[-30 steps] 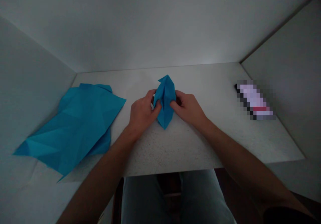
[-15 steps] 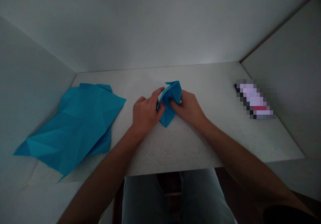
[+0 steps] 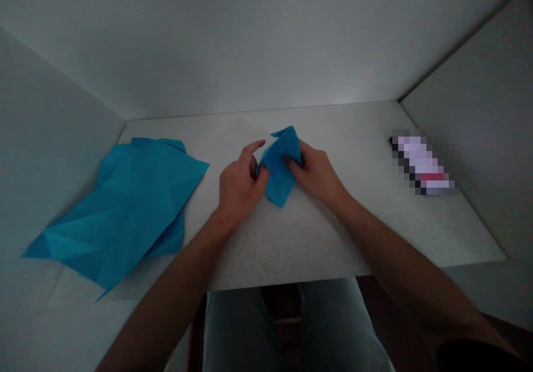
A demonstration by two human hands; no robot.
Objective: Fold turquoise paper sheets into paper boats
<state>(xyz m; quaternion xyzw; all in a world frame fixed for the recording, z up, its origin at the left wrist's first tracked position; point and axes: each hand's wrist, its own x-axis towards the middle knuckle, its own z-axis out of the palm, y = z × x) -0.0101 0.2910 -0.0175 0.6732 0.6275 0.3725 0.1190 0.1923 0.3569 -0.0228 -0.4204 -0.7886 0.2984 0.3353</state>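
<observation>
A small folded piece of blue paper (image 3: 280, 173) is held up between both hands, just over the white table. My left hand (image 3: 241, 186) pinches its left edge with the thumb in front, while the index finger sticks out away from the paper. On the other side, my right hand (image 3: 318, 172) grips the right edge, thumb on the front face and fingers hidden behind. The paper's top corner is folded over and its lower end points down toward the table.
Larger creased blue sheets (image 3: 125, 200) lie stacked at the left, partly past the table's front edge. A blurred-out phone-like object (image 3: 425, 164) rests at the right. Walls enclose the white table (image 3: 283, 255) at the back and sides.
The folded paper has turned and flattened, showing more of its front face. My left index finger has lifted off it, and my left thumb has shifted to the left edge.
</observation>
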